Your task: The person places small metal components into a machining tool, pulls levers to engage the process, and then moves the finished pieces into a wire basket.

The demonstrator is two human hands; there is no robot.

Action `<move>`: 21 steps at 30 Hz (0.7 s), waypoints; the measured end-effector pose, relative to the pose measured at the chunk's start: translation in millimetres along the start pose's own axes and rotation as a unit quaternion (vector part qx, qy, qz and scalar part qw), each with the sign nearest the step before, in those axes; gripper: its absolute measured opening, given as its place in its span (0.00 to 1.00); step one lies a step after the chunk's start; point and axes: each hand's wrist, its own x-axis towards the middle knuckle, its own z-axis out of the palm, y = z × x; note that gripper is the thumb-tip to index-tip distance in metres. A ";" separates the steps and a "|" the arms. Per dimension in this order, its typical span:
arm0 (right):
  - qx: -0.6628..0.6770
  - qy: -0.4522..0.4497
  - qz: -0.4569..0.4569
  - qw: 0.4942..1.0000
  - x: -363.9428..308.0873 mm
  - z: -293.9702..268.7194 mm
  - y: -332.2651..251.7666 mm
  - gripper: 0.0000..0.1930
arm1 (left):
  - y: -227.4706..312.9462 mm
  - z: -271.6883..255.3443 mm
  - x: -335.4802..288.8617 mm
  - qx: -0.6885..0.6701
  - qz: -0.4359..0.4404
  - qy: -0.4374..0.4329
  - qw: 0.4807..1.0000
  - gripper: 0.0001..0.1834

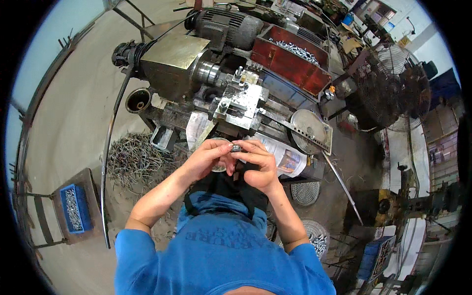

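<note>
In front of my chest, my left hand [209, 157] and my right hand [259, 164] meet at the fingertips. Pinched between them is a small shiny metal part [236, 147]; its exact kind is too small to make out. Behind the left fingers shows the edge of a round pale container, mostly covered. Just beyond the hands stands a lathe, with its bright chuck [209, 73] and a tool slide [242, 104] carrying clamped blocks. Printed paper sheets [282, 156] lie on the machine's near side, by the right hand.
A red metal box [290, 64] of small metal parts sits beyond the lathe. Tangled metal shavings [132, 160] are heaped on the floor at left, near a blue crate [73, 209] of parts. A large fan [388, 83] stands right. A long rod [110, 142] crosses the left side.
</note>
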 end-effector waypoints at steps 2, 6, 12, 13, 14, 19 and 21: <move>-0.061 0.001 -0.037 0.997 3.7 0.4 -5.3 0.22 | 0.8 -3.0 1.8 0.113 0.022 0.021 0.993 0.19; -0.172 -0.021 -0.081 0.982 8.1 0.6 -9.3 0.18 | 9.0 -3.9 5.3 0.262 0.016 0.019 0.965 0.18; -0.226 -0.090 -0.088 0.966 29.1 -5.0 -16.6 0.18 | 31.7 -3.8 4.4 0.388 0.059 0.041 0.919 0.16; -0.221 -0.093 -0.096 0.966 33.5 -5.1 -17.3 0.18 | 36.5 -5.3 4.1 0.405 0.067 0.042 0.911 0.16; -0.215 -0.097 -0.104 0.966 38.1 -4.5 -17.1 0.19 | 42.8 -5.9 2.6 0.405 0.050 0.034 0.912 0.15; -0.204 -0.152 -0.140 0.957 63.2 -4.1 -18.6 0.18 | 55.2 -21.7 0.3 0.355 0.033 0.021 0.934 0.14; -0.209 -0.171 -0.150 0.951 71.1 -2.8 -15.9 0.18 | 60.2 -22.8 -0.9 0.392 0.040 0.025 0.919 0.14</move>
